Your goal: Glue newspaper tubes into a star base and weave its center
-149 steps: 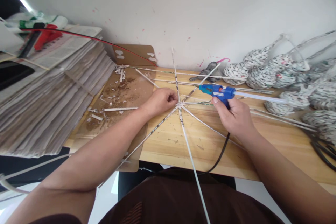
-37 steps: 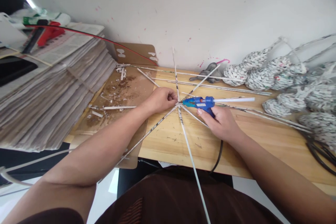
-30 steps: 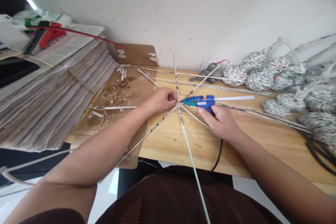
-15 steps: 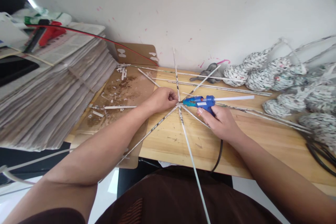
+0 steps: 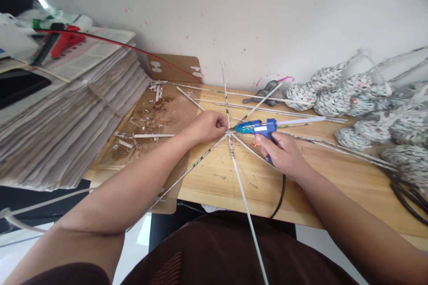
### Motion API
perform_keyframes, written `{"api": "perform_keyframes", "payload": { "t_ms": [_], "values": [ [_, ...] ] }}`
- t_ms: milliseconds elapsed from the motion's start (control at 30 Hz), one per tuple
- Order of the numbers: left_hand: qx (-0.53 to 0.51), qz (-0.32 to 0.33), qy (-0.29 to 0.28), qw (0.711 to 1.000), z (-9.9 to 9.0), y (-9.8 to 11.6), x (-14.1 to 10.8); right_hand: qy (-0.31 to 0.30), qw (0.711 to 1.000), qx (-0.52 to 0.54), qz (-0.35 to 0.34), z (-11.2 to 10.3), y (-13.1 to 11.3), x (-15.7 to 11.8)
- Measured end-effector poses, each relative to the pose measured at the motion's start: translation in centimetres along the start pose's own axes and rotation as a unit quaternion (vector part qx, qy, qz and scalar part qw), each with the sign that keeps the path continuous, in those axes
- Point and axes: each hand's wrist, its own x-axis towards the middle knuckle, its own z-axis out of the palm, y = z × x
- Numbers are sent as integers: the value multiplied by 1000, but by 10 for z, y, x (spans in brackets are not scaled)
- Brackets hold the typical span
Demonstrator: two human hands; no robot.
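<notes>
- Closest to me is the person's brown shirt (image 5: 207, 254), with one long paper stick (image 5: 241, 188) poking back over it.
- The black cord (image 5: 283, 191) hangs in a bend below the right hand (image 5: 288, 155).
- That hand is wrapped around the blue hot glue gun (image 5: 265, 128). It has turned a little just now, so more of its fingers and the orange trigger (image 5: 257, 141) show.
- A few seconds ago the gun was up and off to the right. Now its tip is right by the middle (image 5: 230, 132), where the sticks meet like a star, so glue can reach that spot. I can't see any glue come out.
- The left hand (image 5: 207, 127) has stayed by the middle, fingers pinched narrow. I can't tell which stick is in them.
- The sticks' middle is over the wooden table (image 5: 214, 191), beside the messy cardboard (image 5: 174, 120).
- Farther back, woven paper shapes (image 5: 329, 98) sit to the right, near the spotty wall (image 5: 234, 18).
</notes>
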Motion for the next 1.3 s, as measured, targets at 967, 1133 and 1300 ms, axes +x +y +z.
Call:
{"api": "perform_keyframes", "payload": {
  "t_ms": [967,1133,1300],
  "values": [
    [-59,11,-43,997,-5,-8,-3,-62,981,125,131,-4,0,19],
    [-66,23,-41,997,-5,-10,-3,-70,982,122,125,-6,-1,18],
    [-63,22,-32,997,-3,-11,-3,-79,986,94,116,-7,0,17]
  ]
}}
